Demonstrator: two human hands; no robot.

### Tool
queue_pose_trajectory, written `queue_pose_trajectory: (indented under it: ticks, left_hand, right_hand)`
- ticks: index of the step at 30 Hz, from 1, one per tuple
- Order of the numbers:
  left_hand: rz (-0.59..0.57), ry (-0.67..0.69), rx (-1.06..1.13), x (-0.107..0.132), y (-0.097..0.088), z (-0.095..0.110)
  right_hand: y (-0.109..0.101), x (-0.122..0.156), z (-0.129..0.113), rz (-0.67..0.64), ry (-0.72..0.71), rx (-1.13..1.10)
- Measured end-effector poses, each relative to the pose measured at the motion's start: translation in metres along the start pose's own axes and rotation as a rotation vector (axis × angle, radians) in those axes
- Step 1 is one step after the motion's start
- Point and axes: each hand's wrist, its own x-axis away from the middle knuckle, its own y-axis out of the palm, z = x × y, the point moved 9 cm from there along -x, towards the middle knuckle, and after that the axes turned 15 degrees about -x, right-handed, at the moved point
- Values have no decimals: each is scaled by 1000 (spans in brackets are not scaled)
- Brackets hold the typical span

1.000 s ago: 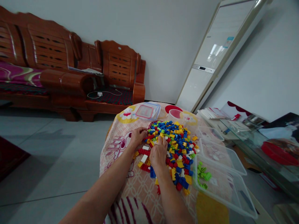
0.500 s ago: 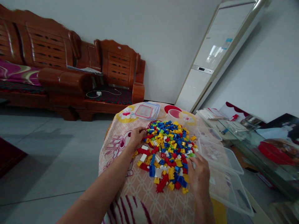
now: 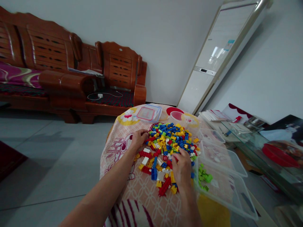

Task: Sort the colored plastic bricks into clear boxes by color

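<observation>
A heap of small red, blue, yellow, green and white toy bricks (image 3: 169,143) lies on a round table under a pink patterned cloth (image 3: 118,146). My left hand (image 3: 139,137) rests at the heap's left edge, fingers curled on the bricks there. My right hand (image 3: 181,167) lies on the heap's near right part, fingers bent down into the bricks; what they pinch is hidden. Just to its right a clear plastic box (image 3: 227,195) holds several green bricks (image 3: 204,177).
Two more clear boxes (image 3: 222,154) stand behind the near one, with clear lids (image 3: 148,113) at the table's far side. A wooden sofa (image 3: 59,78) stands at the back left, a tall white unit (image 3: 213,63) at the back, a glass table (image 3: 267,142) on the right.
My right hand went from the heap's middle over to the near clear box, then came back onto the heap. My left hand stayed at the heap's left edge.
</observation>
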Motion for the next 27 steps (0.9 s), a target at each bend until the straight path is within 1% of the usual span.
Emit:
queue_pose_trajectory:
  ticks: [3,5,8,12,14,18,23,25,27]
  left_hand:
    - [-1,4,-2,-1,1,-2]
    - [-2,6,7,-1,3,-4]
    - [2,8,-4,-1,2,-4]
    - [3,20,-12,0,-2,2]
    - [1,23,-11,0,-2,2]
    - [0,14,-10,-2,2,-4]
    - [6,18,16,-2,4,-6]
    - [4,7,21,-1,3,-5]
    - [5,0,25,-1,3,-5]
  right_hand:
    - [35,-7,-4,-91,14,2]
    - [51,-12,-3,-126,39,16]
    - [65,-18,-4,-145,70,41]
    - [77,-23,-6,-163,95,60]
    - [79,-23,-6,-155,102,60]
    - [75,-24,-4,-111,118,90]
    - [76,-23,-2,-172,120,123]
    - [70,-23,-5,-141,103,103]
    - [56,-23,-9,-75,91,87]
